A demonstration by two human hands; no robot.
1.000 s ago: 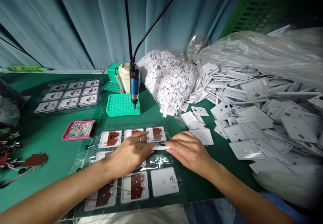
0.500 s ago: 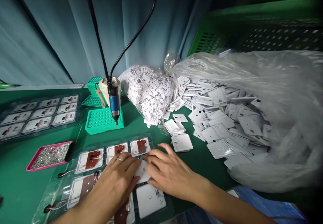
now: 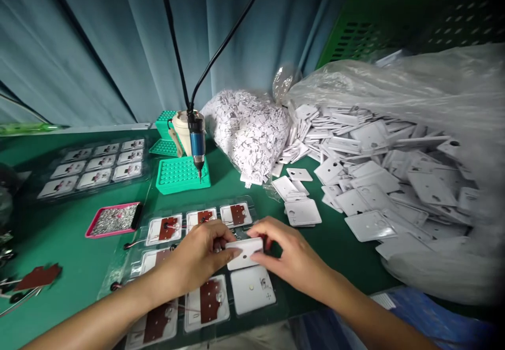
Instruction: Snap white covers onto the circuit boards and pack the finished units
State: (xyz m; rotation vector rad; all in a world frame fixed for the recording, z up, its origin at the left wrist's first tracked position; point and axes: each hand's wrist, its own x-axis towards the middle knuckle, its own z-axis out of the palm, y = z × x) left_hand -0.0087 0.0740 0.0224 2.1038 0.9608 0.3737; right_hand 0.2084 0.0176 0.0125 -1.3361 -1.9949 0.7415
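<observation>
Right now, we grip one white panel (image 3: 248,249) at both ends, above the right-hand column of a clear plastic tray (image 3: 279,306). Our left hand (image 3: 200,258) is closed on its left end, thumb across the near face and fingers bent behind; our right hand (image 3: 291,250) pinches the opposite end in much the same way. What we hold is thin, flat and rectangular, with rounded corners and a smooth, plain face. It stands tilted, so that its broad side faces us, and a small dark hole sits near the middle of that side. The lower edge comes close to a white cover (image 3: 254,295) in the tray's front right compartment; we cannot tell whether the two touch. That cover lies flat, with a pale round dot, a circular mark near one corner and a little plus-shaped pattern. Just left of it sits a white case with a brown board (image 3: 209,300). Well to the right lies a loose pile of similar white panels (image 3: 369,182).
</observation>
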